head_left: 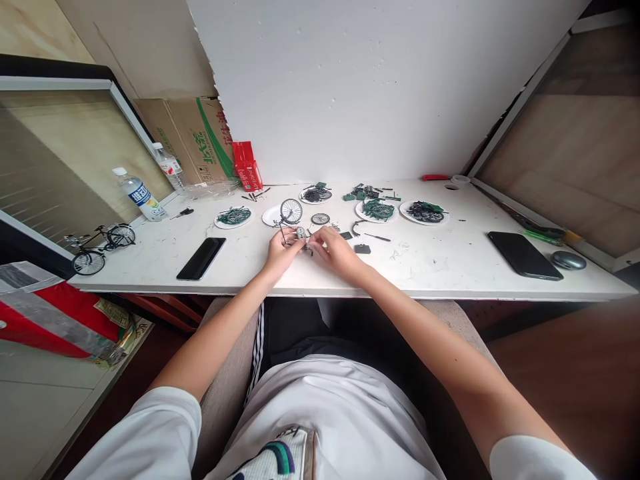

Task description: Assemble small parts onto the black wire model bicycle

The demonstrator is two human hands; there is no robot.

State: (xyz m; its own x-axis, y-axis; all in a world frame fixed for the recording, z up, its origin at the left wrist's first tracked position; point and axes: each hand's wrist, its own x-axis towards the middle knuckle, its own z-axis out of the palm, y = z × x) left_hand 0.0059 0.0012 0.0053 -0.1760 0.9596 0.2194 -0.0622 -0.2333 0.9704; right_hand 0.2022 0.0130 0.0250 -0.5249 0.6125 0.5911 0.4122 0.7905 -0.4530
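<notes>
My left hand [281, 255] is closed on a partly built model bicycle [285, 232], near the table's front edge. One spoked wheel [291, 211] of it stands up above the fingers. My right hand [336, 252] is pinched against the bicycle's other end; the fingers hide whatever small part is between them. A small greyish-green piece [301, 232] shows between the hands. Just beyond them lie a loose spoked wheel [321, 219] and a white plate [271, 215]. Right of my right hand are a small dark flat piece [363, 249] and a thin screwdriver-like tool [377, 237].
Plates of green parts [233, 217] and black parts [425, 213] stand across the table [425, 267]. A complete-looking model bicycle [103, 247] stands far left. Phones lie left [201, 259] and right [524, 255]. Bottles [140, 195] and a red box [247, 167] stand at the back left.
</notes>
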